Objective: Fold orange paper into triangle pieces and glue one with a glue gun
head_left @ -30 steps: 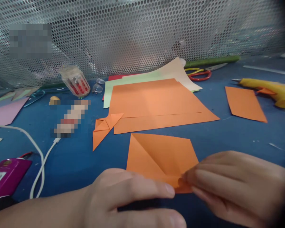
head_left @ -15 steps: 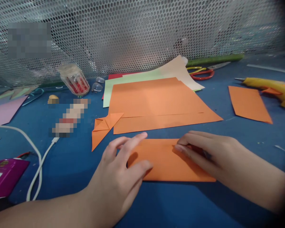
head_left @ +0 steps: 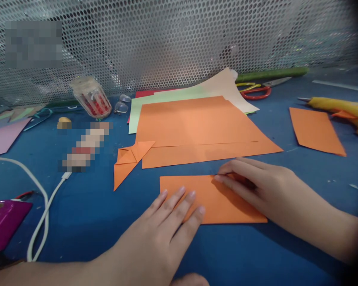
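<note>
A folded orange paper [head_left: 193, 186] lies flat on the blue table in front of me, its long edge running left to right. My left hand [head_left: 167, 234] rests over the lower left part of it, palm down, with fingers stretched out and slightly spread. At the paper's far edge, my right hand [head_left: 253, 182] is closed, thumb and fingertips pinching the edge; its other fingers are partly hidden. Just beyond to the left is a small folded orange piece [head_left: 128, 159] with pointed ends. A larger stack with an orange sheet [head_left: 185, 123] on top lies behind.
Scissors [head_left: 258, 92] with red and yellow handles lie behind the stack. To the right are an orange paper piece [head_left: 316, 131] and a yellow glue gun [head_left: 340, 109]. At left are a jar [head_left: 91, 97], a white cable [head_left: 46, 202] and a purple box [head_left: 7, 224].
My left hand has moved nearer me and flattened onto the paper, its fingers straightening. My right fingertips have shifted slightly left and away, onto the far edge.
</note>
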{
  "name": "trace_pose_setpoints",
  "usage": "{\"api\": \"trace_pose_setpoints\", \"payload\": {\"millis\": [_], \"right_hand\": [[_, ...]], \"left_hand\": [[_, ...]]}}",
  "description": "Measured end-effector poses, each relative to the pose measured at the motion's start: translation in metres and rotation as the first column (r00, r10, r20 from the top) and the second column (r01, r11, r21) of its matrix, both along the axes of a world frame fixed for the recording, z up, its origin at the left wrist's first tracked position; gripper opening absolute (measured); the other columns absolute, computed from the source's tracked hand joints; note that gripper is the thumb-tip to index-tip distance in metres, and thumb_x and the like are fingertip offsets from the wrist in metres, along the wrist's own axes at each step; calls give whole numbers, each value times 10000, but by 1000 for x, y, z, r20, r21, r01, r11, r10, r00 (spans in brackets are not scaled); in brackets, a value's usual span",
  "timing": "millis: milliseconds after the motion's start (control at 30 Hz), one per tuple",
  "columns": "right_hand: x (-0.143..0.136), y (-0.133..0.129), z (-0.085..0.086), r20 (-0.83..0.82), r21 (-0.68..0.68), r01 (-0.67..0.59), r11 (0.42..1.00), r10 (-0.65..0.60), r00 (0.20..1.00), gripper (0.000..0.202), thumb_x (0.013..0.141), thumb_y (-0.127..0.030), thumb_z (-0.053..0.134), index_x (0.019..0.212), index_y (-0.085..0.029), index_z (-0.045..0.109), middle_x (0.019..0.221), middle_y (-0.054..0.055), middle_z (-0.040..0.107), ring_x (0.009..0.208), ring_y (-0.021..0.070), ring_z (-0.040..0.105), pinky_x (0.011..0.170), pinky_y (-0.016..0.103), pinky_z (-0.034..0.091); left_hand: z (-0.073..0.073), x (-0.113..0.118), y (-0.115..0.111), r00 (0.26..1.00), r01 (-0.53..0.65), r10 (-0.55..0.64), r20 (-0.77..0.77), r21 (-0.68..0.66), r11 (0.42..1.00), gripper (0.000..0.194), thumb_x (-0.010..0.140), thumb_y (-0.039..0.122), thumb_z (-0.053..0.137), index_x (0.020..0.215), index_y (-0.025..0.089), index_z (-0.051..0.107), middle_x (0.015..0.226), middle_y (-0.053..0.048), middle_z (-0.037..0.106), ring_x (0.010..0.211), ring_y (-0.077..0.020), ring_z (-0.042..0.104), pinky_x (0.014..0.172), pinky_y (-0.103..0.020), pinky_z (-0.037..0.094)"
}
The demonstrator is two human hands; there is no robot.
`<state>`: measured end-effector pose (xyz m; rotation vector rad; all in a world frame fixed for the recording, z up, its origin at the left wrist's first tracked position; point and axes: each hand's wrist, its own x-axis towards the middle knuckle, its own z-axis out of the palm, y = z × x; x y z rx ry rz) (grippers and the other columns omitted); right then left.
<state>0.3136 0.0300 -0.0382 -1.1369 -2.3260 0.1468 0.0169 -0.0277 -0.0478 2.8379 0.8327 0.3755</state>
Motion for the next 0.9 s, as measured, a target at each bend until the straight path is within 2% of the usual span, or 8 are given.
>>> {"api": "trace_pose_setpoints", "payload": {"millis": [100,200,300,433,500,633,733,900], "right_hand": [[-1,0,-1,-13,7,-4,1000,4,1000,244,1159,-340,478,1041,-261,677,949,29,844,759,214,821,624,325,639],[0,-1,-1,-28,7,-12,1000,13,1000,246,1147,-307,481,1043,-264,700,965,31,847,802,224,832,655,327,663],[1,-2,-1,-15,30,-18,999,19,1000,270,1153,-298,472,1039,-252,712,960,36,843,805,222,835,657,315,665],[0,-2,0,-5,43,-19,999,19,1000,293,1160,-299,456,1037,-247,717,954,41,842,784,216,833,643,305,661],[-1,-2,0,-24,21,-14,1000,15,1000,299,1154,-297,458,1033,-251,727,958,46,843,796,221,835,658,312,670],[-1,-2,0,-44,-3,-3,1000,3,999,294,1143,-305,476,1027,-258,743,960,45,843,809,225,837,669,322,681],[-1,-3,-1,-46,6,-1,1000,2,999,280,1139,-296,487,1033,-259,744,964,42,844,810,225,838,666,318,681],[-1,-3,-2,-47,28,-3,1000,4,999,262,1137,-273,499,1034,-253,739,957,39,837,807,210,832,660,296,668]], "left_hand": [[-6,-3,0,998,20,-21,-65,-13,1000,958,1077,682,655,1759,89,333,1782,-226,387,1695,-403,307,1356,-579,327],[6,-6,6,985,84,-93,-143,-69,994,1074,1038,718,698,1772,57,278,1783,-255,355,1683,-427,324,1346,-578,345],[15,-7,9,969,142,-160,-186,-107,984,1081,1047,704,694,1773,34,254,1784,-265,327,1673,-428,343,1339,-559,358],[7,-5,7,984,64,-75,-159,-75,995,1099,1028,767,674,1781,77,267,1805,-231,273,1692,-416,291,1358,-563,310],[6,-5,7,980,70,-84,-182,-85,994,1130,1007,773,702,1781,77,263,1808,-230,249,1692,-422,282,1354,-567,315],[17,-8,14,963,138,-166,-212,-141,980,1129,1019,718,723,1777,36,240,1797,-262,246,1690,-438,272,1341,-584,338],[22,-9,16,965,139,-169,-199,-154,978,1146,1005,712,749,1779,40,237,1798,-261,267,1698,-430,257,1345,-582,337],[7,-6,9,982,80,-99,-158,-124,989,1129,1013,762,689,1811,144,184,1828,-213,221,1700,-422,257,1337,-595,352]]}}
